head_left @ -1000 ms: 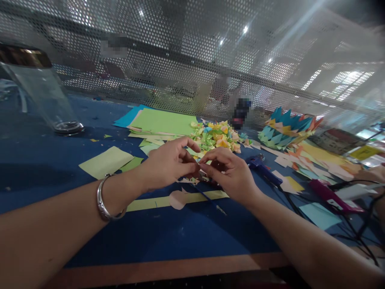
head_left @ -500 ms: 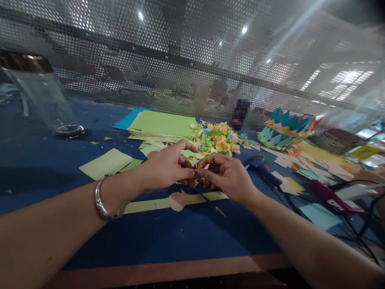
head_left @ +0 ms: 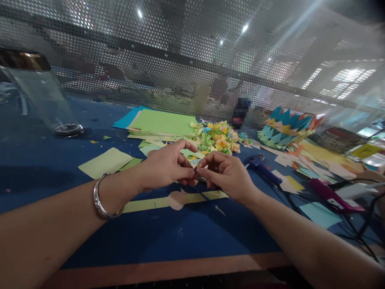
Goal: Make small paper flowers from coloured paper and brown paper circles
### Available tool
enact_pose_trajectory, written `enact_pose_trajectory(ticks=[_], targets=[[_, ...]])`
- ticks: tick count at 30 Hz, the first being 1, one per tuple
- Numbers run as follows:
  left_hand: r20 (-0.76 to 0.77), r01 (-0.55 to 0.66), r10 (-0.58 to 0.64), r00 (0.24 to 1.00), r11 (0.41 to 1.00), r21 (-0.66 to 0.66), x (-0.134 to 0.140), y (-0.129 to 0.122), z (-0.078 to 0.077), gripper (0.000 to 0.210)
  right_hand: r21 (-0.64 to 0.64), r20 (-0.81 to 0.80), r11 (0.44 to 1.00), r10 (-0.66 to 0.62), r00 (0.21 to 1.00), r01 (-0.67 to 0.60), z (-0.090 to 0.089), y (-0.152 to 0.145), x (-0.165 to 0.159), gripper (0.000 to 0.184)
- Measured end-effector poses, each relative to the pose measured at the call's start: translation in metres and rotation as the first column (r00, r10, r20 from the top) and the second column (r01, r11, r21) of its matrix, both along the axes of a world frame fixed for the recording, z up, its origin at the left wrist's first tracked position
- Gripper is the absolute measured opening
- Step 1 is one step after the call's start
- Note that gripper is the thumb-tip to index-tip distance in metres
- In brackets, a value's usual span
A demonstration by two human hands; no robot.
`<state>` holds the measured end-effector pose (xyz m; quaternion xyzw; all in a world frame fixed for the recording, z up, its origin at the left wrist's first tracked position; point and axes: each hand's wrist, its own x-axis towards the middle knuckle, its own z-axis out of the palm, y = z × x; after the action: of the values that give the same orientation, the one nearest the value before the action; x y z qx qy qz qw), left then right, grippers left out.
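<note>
My left hand (head_left: 168,166), with a silver bangle at its wrist, and my right hand (head_left: 230,174) meet fingertip to fingertip above the blue table. Both are closed in a pinch around something tiny, mostly hidden by the fingers. Below them a slim blue pen-like stick (head_left: 207,197) lies across a pale yellow paper strip (head_left: 141,206), its tip toward me. A pinkish paper disc (head_left: 176,200) rests on the same strip. Just beyond my fingers is a heap of small folded paper flowers (head_left: 221,140) in green, yellow and peach.
Green sheets (head_left: 164,122) are stacked behind a loose pale sheet (head_left: 105,162). A glass jar (head_left: 45,96) stands at left. On the right are a blue glue gun (head_left: 264,169), a magenta power strip (head_left: 333,196) with cables, and zigzag paper crowns (head_left: 284,128). A perforated metal screen (head_left: 144,52) borders the back.
Both hands keep nearly the same place and pinch. A small yellowish bit seen between the fingertips before is now harder to make out.
</note>
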<state>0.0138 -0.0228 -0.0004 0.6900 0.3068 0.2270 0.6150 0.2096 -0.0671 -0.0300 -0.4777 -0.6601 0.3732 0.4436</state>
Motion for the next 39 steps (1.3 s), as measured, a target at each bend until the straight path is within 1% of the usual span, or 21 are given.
enact_pose_trajectory(ticks=[11, 15, 19, 24, 29, 34, 39], targets=[[-0.030, -0.005, 0.005, 1.000, 1.000, 0.015, 0.0003, -0.0023, 0.0035, 0.050, -0.002, -0.050, 1.000, 0.029, 0.998, -0.029, -0.0012, 0.0008, 0.0005, 0.018], [-0.023, -0.014, 0.014, 1.000, 1.000, 0.009, -0.0002, -0.0020, 0.0013, 0.049, 0.005, -0.066, 1.000, 0.026, 0.997, -0.026, -0.0021, 0.0006, 0.0017, 0.019], [0.017, 0.021, -0.021, 1.000, 0.999, 0.028, -0.0004, 0.0002, -0.0026, 0.057, 0.036, -0.024, 0.999, 0.020, 0.999, -0.020, -0.0012, 0.0005, 0.0020, 0.017], [0.002, 0.011, -0.011, 1.000, 0.999, 0.037, 0.0000, 0.0020, -0.0034, 0.057, 0.079, 0.029, 0.997, 0.009, 1.000, -0.011, -0.0012, -0.0001, 0.0013, 0.016], [0.000, 0.033, -0.033, 0.999, 0.999, 0.030, -0.0009, 0.0025, -0.0032, 0.057, 0.098, 0.070, 0.995, 0.002, 0.998, -0.009, -0.0008, -0.0016, 0.0011, 0.015], [0.002, 0.040, -0.041, 0.999, 0.998, 0.042, -0.0017, 0.0009, -0.0038, 0.053, 0.049, 0.060, 0.999, 0.000, 0.998, -0.003, 0.0017, -0.0024, 0.0015, 0.016], [-0.007, 0.055, -0.054, 0.998, 0.997, 0.053, -0.0030, 0.0029, -0.0062, 0.052, -0.035, 0.027, 0.999, 0.032, 0.999, -0.031, -0.0001, 0.0008, 0.0032, 0.023]])
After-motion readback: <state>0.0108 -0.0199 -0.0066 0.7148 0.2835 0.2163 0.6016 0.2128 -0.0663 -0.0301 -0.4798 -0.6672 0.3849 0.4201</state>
